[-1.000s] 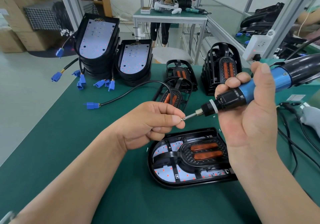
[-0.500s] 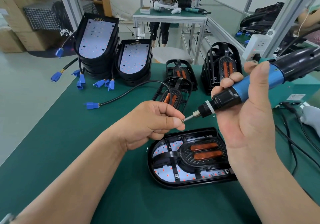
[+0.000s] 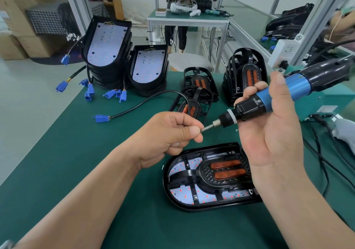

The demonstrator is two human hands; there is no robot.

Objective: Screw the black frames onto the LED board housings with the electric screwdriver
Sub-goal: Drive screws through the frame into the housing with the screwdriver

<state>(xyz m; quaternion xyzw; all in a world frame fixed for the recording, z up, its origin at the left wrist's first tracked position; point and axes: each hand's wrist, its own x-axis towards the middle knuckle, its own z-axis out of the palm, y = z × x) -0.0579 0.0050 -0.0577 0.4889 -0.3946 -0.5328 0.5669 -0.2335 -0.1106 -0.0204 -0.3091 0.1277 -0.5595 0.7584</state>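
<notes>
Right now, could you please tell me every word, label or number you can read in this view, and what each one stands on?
Nothing here can be read with confidence.
White label on the teal box: printed lines, too blurred to read.
Printed marks on the LED board atop the tall stack: too small to read.

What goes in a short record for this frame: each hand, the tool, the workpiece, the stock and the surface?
surface: green mat
left hand: pinches the tip of the bit; any screw there is hidden
right hand: grips the electric screwdriver, raised above the green mat
workpiece: LED board housing with a black frame laid in it, flat under the hands
stock: stacked housings far left, loose black frames behind
</notes>
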